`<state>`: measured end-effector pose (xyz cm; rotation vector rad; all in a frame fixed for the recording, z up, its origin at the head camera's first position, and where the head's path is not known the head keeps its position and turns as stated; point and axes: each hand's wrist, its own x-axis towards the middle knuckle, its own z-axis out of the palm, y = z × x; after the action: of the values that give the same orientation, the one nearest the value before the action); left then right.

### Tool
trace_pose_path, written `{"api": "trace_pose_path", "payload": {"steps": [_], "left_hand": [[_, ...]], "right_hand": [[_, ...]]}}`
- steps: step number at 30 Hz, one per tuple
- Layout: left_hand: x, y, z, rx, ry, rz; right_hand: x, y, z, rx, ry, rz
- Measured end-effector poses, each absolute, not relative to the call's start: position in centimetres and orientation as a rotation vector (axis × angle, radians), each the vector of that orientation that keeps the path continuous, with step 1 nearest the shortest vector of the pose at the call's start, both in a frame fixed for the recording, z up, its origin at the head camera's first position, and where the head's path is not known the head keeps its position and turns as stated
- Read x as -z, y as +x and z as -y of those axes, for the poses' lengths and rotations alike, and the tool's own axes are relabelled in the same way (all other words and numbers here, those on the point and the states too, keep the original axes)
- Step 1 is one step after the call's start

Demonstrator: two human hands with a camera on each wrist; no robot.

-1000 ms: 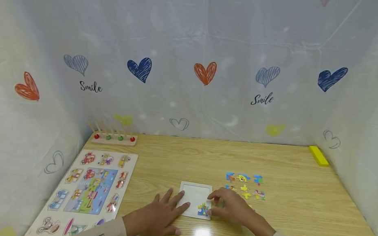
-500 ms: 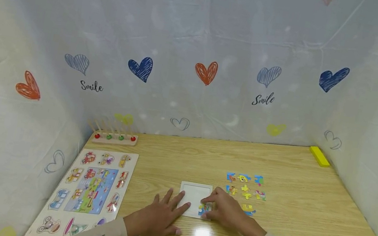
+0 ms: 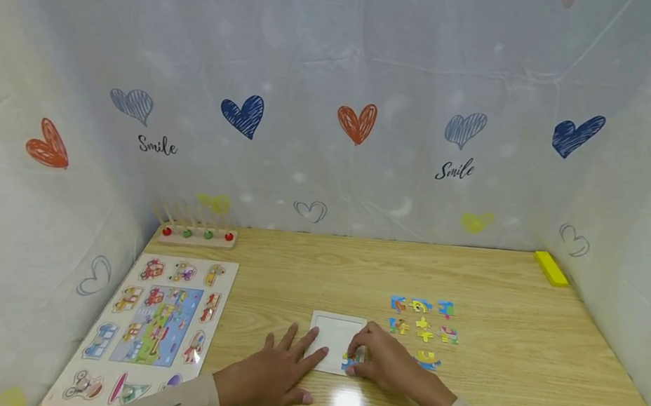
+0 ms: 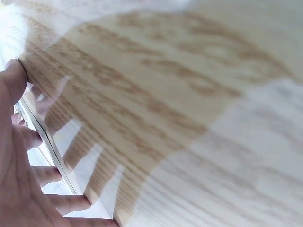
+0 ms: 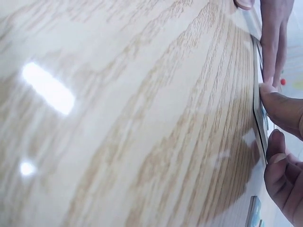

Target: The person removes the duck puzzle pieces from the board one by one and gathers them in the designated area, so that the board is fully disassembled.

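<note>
A small white puzzle tray [image 3: 337, 333] lies flat on the table between the hands. My left hand [image 3: 275, 374] is spread, with index and middle fingertips resting on the tray's left side; the left wrist view shows the fingers straight along its edge. Over the tray's lower right corner, my right hand [image 3: 386, 360] bends its thumb and fingers round a colourful jigsaw piece [image 3: 348, 361], partly hidden under them. In the right wrist view the thumb [image 5: 283, 109] and curled fingers [image 5: 279, 177] stand close together at the tray's edge.
Several loose jigsaw pieces [image 3: 423, 326] lie in rows right of the tray. A large vehicle puzzle board [image 3: 202, 325] lies at the left, with a peg stand [image 3: 198, 237] behind it. A yellow block [image 3: 550, 268] sits at the far right corner.
My right hand has moved left from beside the tray onto its lower right corner, uncovering a yellow and blue piece on the table. The left hand stays in place.
</note>
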<state>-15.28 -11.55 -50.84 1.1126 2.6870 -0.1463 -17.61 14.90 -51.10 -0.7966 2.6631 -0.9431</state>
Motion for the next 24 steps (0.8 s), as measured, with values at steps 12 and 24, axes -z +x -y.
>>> {"api": "trace_pose_path", "payload": {"steps": [12,24], "left_hand": [[50.88,-15.25,11.50,0.145,1.120,-2.698],[50.76,-15.23,11.51,0.132,1.140,-2.700]], "right_hand": [[51.03,-17.72,-14.80,0.881,-0.828,-2.677],[51.12,-17.71,-14.82,0.926,-0.892,-2.617]]}}
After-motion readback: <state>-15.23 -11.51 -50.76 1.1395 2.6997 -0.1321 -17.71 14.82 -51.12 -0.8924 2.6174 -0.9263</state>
